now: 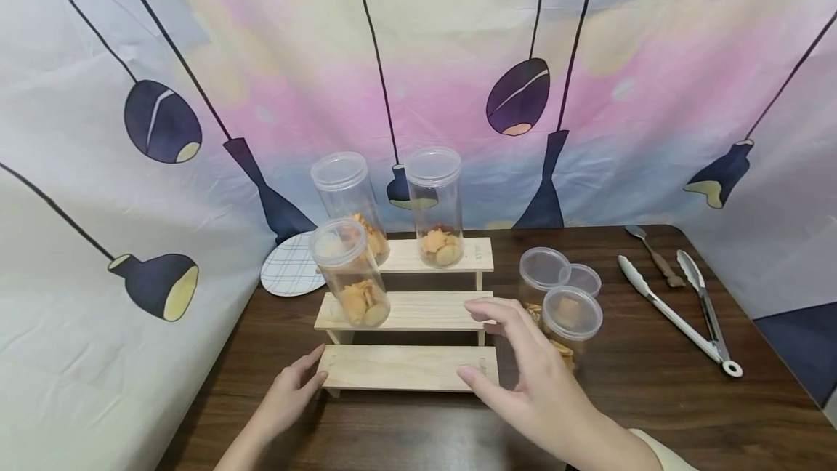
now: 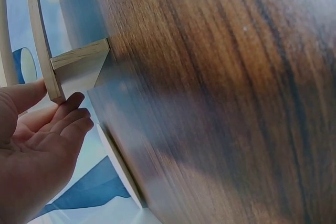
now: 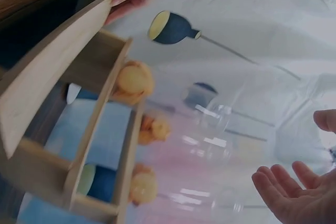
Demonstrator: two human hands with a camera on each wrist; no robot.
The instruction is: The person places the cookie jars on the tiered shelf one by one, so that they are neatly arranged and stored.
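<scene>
A three-step wooden display stand (image 1: 408, 368) stands on the table. My left hand (image 1: 288, 395) pinches the left end of its lowest step; the left wrist view shows the thumb and fingers at the board's edge (image 2: 44, 40). Over the stand's right side hovers my right hand (image 1: 539, 376), fingers spread and gently bent, holding nothing. One clear lidded jar of cookies (image 1: 356, 286) is on the middle step's left. Two similar jars stand on the top step, a left jar (image 1: 346, 184) and a right jar (image 1: 436, 213). Nothing is on the lowest step.
Right of the stand, several shorter lidded jars (image 1: 572, 315) cluster, partly behind my right hand. Farther right lie metal tongs (image 1: 680, 322) and a wooden-handled spoon (image 1: 660, 260). A checked round plate (image 1: 294, 267) is at back left. Printed cloth (image 1: 294, 57) hangs behind the table.
</scene>
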